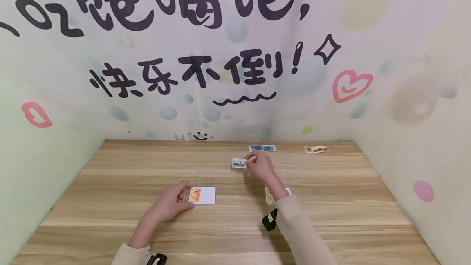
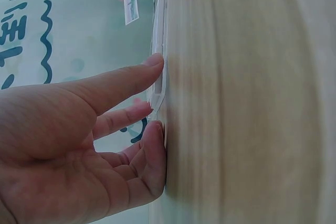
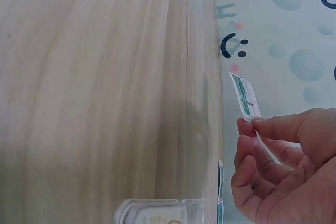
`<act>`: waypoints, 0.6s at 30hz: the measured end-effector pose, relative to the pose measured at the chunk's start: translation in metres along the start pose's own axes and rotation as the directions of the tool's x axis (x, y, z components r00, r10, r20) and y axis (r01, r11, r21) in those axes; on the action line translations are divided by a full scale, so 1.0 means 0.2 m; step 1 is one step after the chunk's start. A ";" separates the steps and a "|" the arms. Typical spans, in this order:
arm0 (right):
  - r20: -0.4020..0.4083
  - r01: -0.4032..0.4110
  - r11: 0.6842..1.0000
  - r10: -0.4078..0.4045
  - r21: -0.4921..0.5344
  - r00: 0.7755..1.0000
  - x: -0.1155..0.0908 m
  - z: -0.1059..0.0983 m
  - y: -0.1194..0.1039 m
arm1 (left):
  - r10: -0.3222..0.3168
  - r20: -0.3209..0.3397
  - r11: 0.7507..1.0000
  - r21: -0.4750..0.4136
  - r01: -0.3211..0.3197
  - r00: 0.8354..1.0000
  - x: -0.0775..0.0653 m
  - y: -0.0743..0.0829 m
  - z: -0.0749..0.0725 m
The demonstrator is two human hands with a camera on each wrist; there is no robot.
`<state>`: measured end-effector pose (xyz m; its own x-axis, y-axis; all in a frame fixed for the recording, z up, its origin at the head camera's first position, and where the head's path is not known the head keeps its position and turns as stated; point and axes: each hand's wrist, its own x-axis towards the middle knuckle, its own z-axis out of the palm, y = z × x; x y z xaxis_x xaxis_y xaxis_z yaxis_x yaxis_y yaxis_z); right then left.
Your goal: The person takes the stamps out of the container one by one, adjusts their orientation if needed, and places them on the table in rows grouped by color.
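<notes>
Plain beige sleeves (image 1: 303, 230); black, blocky wrist-worn devices (image 1: 270, 223), right one bearing small yellow mark (image 1: 270, 218).

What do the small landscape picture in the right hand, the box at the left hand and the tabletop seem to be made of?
Landscape picture: likely paper or thin card, flat with a white border. Box: probably smooth plastic, since its lid is see-through. Tabletop: wood or wood-print laminate, smooth-looking, with streaked grain.
</notes>
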<state>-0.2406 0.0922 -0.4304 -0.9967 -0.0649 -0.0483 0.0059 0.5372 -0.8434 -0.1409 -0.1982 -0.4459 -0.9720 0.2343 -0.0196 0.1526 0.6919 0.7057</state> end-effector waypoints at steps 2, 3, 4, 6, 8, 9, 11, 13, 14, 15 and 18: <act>-0.003 -0.003 1.000 0.003 -0.003 1.000 0.00 0.00 0.00 | -0.001 0.001 1.000 -0.001 0.001 1.000 0.00 0.00 0.00; -0.005 -0.001 1.000 0.001 -0.006 1.000 0.01 0.00 0.01 | -0.002 0.002 1.000 -0.001 0.002 1.000 0.00 0.00 0.00; -0.005 -0.003 1.000 0.003 -0.007 1.000 0.01 0.00 0.01 | -0.004 0.002 1.000 -0.001 0.004 1.000 0.00 0.00 0.00; -0.009 -0.004 1.000 0.004 -0.014 1.000 0.01 0.00 0.01 | -0.004 0.004 1.000 -0.001 0.004 1.000 0.00 0.00 0.00; -0.011 -0.001 1.000 0.001 -0.026 1.000 0.01 -0.01 0.01 | 0.003 0.005 1.000 0.000 -0.003 1.000 0.00 0.00 0.00; -0.011 -0.003 1.000 0.002 -0.029 1.000 0.02 -0.01 0.01 | 0.007 0.005 1.000 0.001 -0.007 1.000 0.00 0.00 0.00; -0.013 -0.003 0.999 0.002 -0.036 1.000 0.02 -0.01 0.01 | 0.015 0.004 1.000 0.004 -0.015 1.000 0.00 0.00 -0.01; -0.013 -0.001 0.999 0.001 -0.038 1.000 0.02 -0.01 0.01 | 0.020 0.003 1.000 0.006 -0.020 1.000 0.00 0.00 -0.01; -0.013 -0.002 0.999 0.001 -0.037 1.000 0.02 -0.01 0.01 | 0.020 0.004 1.000 0.006 -0.020 1.000 0.00 0.00 -0.01; -0.014 -0.001 0.999 0.001 -0.036 1.000 0.02 -0.01 0.01 | 0.019 0.005 1.000 0.006 -0.019 1.000 0.00 0.00 -0.01; -0.015 0.002 0.999 -0.002 -0.035 1.000 0.02 -0.02 0.01 | 0.007 0.011 1.000 -0.003 -0.007 1.000 0.00 0.00 -0.01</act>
<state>-0.2449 0.0958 -0.4301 -0.9978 -0.0539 -0.0385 0.0012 0.5660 -0.8244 -0.1409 -0.2000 -0.4453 -0.9689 0.2463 -0.0224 0.1586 0.6882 0.7080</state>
